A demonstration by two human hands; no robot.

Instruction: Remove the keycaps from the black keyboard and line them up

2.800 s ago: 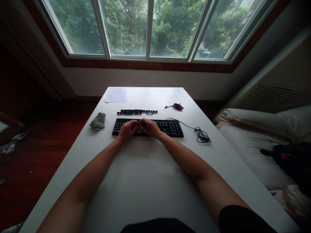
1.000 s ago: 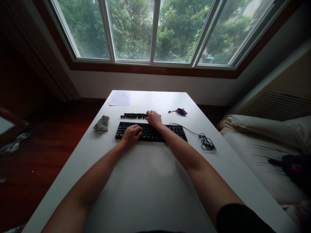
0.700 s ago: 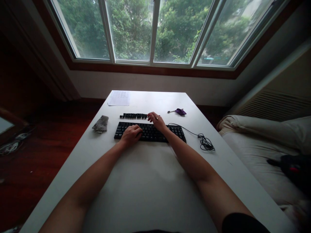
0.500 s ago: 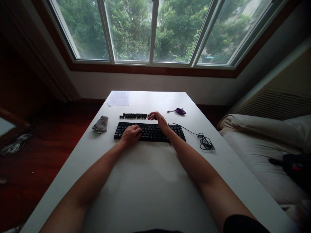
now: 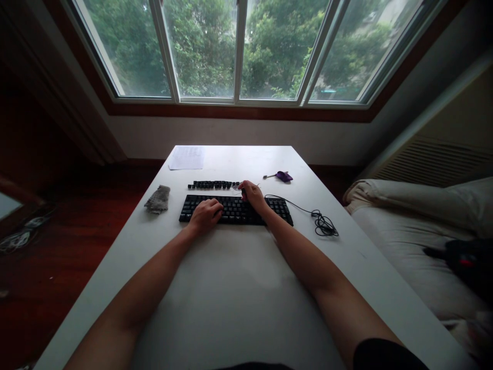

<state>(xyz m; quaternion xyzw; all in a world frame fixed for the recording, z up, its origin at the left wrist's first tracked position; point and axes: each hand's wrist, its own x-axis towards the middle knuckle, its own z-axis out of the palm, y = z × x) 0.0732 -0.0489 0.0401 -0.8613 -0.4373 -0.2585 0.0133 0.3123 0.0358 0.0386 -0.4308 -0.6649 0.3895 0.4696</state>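
A black keyboard (image 5: 231,210) lies across the white table, with some of its surface hidden by my hands. My left hand (image 5: 206,214) rests on its left-middle part, fingers curled down and pressing it. Above the upper middle of the keyboard, my right hand (image 5: 252,195) is closed on a small dark and red tool with thin wire ends, which looks like a keycap puller (image 5: 243,195). Loose black keycaps (image 5: 213,184) lie in a row just behind the keyboard, their right end close to my right fingers.
A grey cloth (image 5: 157,199) lies left of the keyboard. Paper (image 5: 187,158) sits at the far left corner of the table (image 5: 231,288). A small brush with a purple part (image 5: 284,177) lies at the back right. The coiled black cable (image 5: 325,225) is on the right.
My right hand's fingers were spread over the right end of the keycap row; now they are drawn in around the small tool, nearer the keyboard. My left hand stays put.
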